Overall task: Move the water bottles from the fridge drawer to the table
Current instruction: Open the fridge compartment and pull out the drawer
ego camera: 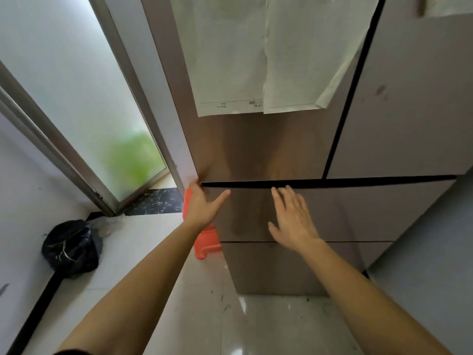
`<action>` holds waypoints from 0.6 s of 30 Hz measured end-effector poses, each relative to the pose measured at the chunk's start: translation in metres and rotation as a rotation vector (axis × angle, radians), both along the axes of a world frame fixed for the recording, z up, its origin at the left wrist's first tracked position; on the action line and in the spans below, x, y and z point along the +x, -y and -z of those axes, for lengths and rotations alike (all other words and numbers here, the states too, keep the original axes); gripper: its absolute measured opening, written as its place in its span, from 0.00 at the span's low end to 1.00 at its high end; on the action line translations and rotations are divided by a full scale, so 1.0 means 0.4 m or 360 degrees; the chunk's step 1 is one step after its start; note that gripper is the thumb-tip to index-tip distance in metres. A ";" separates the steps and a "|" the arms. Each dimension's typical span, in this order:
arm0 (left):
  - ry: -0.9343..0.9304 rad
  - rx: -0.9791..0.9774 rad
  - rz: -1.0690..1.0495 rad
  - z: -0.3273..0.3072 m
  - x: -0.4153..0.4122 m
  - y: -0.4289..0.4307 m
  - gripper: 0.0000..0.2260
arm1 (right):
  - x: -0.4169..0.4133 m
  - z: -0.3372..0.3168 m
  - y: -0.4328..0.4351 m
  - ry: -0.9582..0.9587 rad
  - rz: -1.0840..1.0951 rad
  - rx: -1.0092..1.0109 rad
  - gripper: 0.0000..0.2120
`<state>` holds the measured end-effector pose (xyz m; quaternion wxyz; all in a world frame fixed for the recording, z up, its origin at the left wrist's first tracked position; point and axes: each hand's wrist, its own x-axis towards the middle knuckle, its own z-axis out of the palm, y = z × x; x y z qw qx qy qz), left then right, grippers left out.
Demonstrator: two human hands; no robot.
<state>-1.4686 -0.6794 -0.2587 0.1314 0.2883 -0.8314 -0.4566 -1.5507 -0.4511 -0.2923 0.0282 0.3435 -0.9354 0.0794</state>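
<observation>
Fingers (195, 185) of the left hand (202, 208) curl round the drawer (358, 211) at its 10 o'clock corner, gripping the edge, with the thumb splayed flat across the front. At 11 o'clock the right hand (294, 221) lies spread on the front, its fingers (279, 194) straight and holding nothing, tips at the dark gap above. The drawer sits closed, flush in the fridge (409, 111), so its contents are hidden. A lower drawer (281, 267) lies at 6 o'clock. Papers (256, 60) hang at 12 o'clock. An orange stool (204, 244) stands at 8 o'clock beside the fridge, a black bag (71, 247) farther out at 9 o'clock, and a frosted door (76, 98) at 10 o'clock.
</observation>
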 end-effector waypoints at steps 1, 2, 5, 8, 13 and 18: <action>-0.0007 0.0012 0.0007 -0.003 -0.007 0.009 0.43 | -0.005 -0.001 0.006 0.0016 0.0034 -0.0014 0.42; -0.0009 -0.0001 0.0024 0.002 -0.015 0.022 0.41 | -0.008 -0.003 0.012 0.0050 0.0066 -0.0027 0.42; 0.0062 -0.0104 0.0084 0.007 -0.023 0.061 0.32 | -0.003 -0.012 0.031 0.0203 0.0129 0.0002 0.47; 0.0103 -0.0096 0.0237 -0.006 -0.030 0.096 0.26 | 0.009 -0.024 0.052 0.0189 0.0212 0.0014 0.49; 0.0239 -0.0193 0.0473 -0.021 0.006 0.099 0.24 | 0.038 -0.061 0.061 0.0161 0.0298 0.0109 0.44; 0.0275 -0.0018 0.0476 0.021 0.089 0.056 0.30 | 0.120 -0.046 0.017 0.0306 0.0389 -0.0155 0.31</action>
